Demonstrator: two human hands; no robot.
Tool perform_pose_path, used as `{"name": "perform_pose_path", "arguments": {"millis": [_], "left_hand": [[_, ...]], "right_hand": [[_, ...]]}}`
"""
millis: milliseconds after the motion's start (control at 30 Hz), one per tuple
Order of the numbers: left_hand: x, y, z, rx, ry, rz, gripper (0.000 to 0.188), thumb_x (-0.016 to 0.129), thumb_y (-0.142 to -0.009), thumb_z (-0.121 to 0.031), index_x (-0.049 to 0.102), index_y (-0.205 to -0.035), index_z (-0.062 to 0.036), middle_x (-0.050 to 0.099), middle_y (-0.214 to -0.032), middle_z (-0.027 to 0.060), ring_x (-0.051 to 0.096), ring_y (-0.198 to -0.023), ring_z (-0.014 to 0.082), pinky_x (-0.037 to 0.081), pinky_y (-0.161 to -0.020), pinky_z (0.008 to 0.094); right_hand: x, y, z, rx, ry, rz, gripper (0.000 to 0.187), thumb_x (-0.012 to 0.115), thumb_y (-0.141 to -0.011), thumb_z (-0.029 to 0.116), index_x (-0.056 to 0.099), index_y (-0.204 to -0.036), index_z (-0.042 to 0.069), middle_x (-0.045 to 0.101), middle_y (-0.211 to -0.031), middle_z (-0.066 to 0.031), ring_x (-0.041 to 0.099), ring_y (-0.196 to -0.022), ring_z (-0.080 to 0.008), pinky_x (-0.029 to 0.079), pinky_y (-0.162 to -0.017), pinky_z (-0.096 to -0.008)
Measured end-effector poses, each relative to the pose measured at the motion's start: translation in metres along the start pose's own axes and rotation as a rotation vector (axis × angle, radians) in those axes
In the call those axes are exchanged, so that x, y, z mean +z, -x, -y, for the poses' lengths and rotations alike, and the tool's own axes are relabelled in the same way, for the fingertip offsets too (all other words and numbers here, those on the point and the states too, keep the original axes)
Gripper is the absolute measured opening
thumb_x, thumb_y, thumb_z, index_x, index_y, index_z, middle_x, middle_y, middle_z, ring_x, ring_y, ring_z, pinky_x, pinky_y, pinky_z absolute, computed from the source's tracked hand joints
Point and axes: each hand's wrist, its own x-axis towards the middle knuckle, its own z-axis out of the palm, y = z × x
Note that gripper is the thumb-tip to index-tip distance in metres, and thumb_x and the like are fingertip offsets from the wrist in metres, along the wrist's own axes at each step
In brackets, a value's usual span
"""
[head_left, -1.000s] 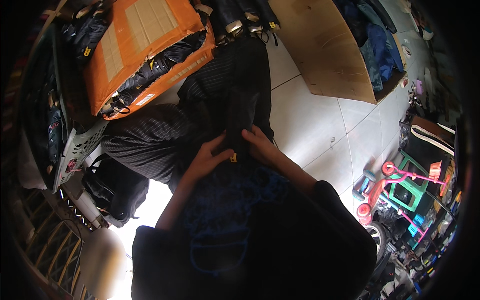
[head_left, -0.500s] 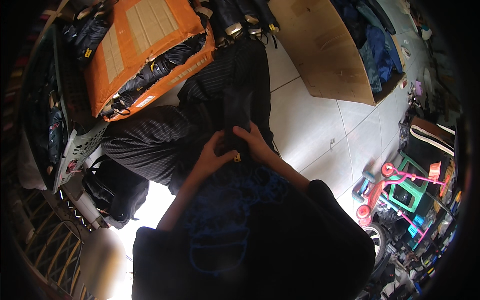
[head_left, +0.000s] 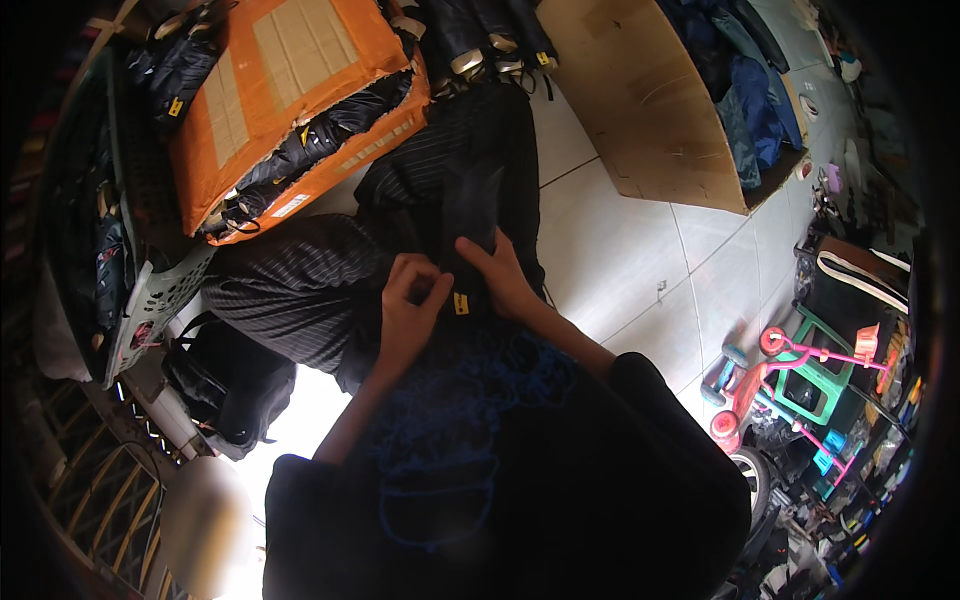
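Note:
A long black bundle of cloth, looking like a folded umbrella, lies along my lap with a yellow tag near its close end. My right hand is wrapped round its right side, thumb on top. At its left edge my left hand has its fingers curled, thumb and forefinger pinched together. Whatever those fingertips hold is too small and dark to make out. The dark trousers behind the bundle blur its outline.
An orange-taped carton, torn open, holds similar black umbrellas, and several more lie beyond my legs. Right of them stands a brown cardboard box with blue and dark cloth bundles. A plastic basket and black bag sit left; a child's tricycle right.
My left hand has drawn back from the umbrella's top to its left edge, fingers curling into a pinch. The yellow tag now shows more fully. My right hand has shifted slightly away from me.

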Motion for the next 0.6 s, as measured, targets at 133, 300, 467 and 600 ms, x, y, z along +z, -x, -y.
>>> {"name": "perform_pose_path", "arguments": {"millis": [133,300,467,600], "left_hand": [[-0.005,0.0,-0.001,-0.089,0.048,0.083,0.011,0.071,-0.085,-0.003,0.061,-0.085,0.0006,0.055,-0.099,0.0053,0.061,-0.086,0.0125,0.05,-0.074,0.0266],[-0.013,-0.005,-0.001,-0.116,0.037,0.186,0.01,0.071,-0.086,-0.005,0.062,-0.086,0.0006,0.053,-0.104,0.004,0.059,-0.092,0.0117,0.05,-0.079,0.0267],[-0.014,-0.005,-0.005,-0.084,-0.015,0.205,0.008,0.072,-0.084,-0.002,0.064,-0.086,0.0004,0.058,-0.099,0.0048,0.063,-0.088,0.0131,0.051,-0.078,0.0268],[-0.019,-0.013,-0.008,0.216,-0.168,0.139,0.013,0.071,-0.081,0.004,0.068,-0.093,0.0,0.065,-0.094,0.0084,0.068,-0.084,0.0168,0.053,-0.075,0.0269]], "right_hand": [[0.001,0.001,-0.004,-0.026,0.071,-0.015,0.054,0.073,-0.088,0.022,0.051,-0.131,-0.002,0.062,-0.118,-0.0117,0.058,-0.11,-0.0182,0.047,-0.095,-0.0317],[0.003,0.0,-0.01,-0.051,0.061,-0.034,0.052,0.072,-0.089,0.022,0.052,-0.13,-0.002,0.062,-0.117,-0.0114,0.058,-0.109,-0.0177,0.047,-0.095,-0.0317],[0.001,0.001,-0.006,0.063,-0.034,-0.048,0.057,0.071,-0.09,0.025,0.047,-0.136,0.001,0.06,-0.121,-0.012,0.058,-0.111,-0.0184,0.047,-0.095,-0.0328],[-0.001,0.001,0.007,0.215,-0.268,0.037,0.07,0.072,-0.089,0.025,0.036,-0.146,0.006,0.053,-0.129,-0.013,0.055,-0.118,-0.0207,0.046,-0.099,-0.0351]]}}
